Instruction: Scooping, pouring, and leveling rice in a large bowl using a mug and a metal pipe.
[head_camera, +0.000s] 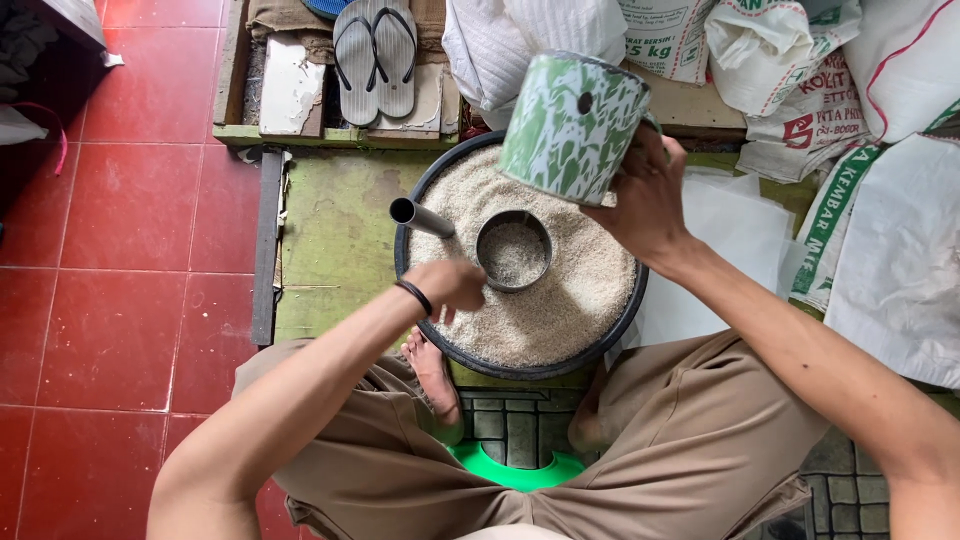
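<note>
Right hand (645, 200) is clamped on a tilted green-and-white mug (572, 126), upper centre of frame. Left hand (450, 283), fingers curled together, touches the rice (580, 290) beside a metal cup (514, 250) in the round basin (620, 325).

The enamel mug (572, 127) is green with white marbling. The rice (560, 300) is off-white in a black round basin (520, 368). The measuring tin (513, 250) is grey metal. The flip-flops (375, 57) are grey with dark straps. The floor tiles (130, 200) are red, the stool (515, 470) bright green, the trousers (660, 450) khaki.
</note>
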